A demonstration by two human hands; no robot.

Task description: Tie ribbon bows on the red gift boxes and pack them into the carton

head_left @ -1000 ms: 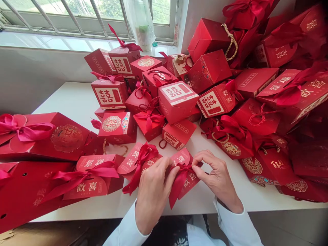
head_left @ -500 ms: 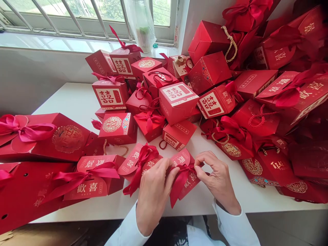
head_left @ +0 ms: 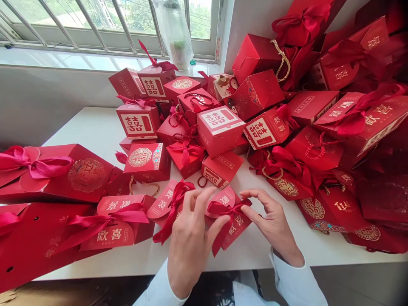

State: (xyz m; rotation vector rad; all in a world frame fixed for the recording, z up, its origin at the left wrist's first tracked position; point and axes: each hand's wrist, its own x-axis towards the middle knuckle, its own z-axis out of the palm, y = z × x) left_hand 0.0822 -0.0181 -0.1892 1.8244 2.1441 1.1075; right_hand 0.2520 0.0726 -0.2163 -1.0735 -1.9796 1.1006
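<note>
A small red paper gift box is recorded on the white tabletop, close to the front edge and set at an angle. A scalloped tag flap with gold lettering is uppermost, and a red satin ribbon bow is tied across it. The box is positioned between the left hand and the right hand.

The fingers of the left hand are spread and raised clear of the box. The left thumb is extended toward the bow and appears to be pressed against the ribbon below the knot. The right forefinger and right thumb are curved and held apart, with their tips at the right loop of the bow. Light contact is apparent, but no firm pinch can be confirmed.

For sound workmanship, the box should be steadied by one hand while the loops are drawn out evenly, with the knot kept centred and the satin left uncreased.

A second ribboned box is noted just beside the left hand. A large heap of red gift boxes and bags is present behind the work area, below a barred window.
</note>
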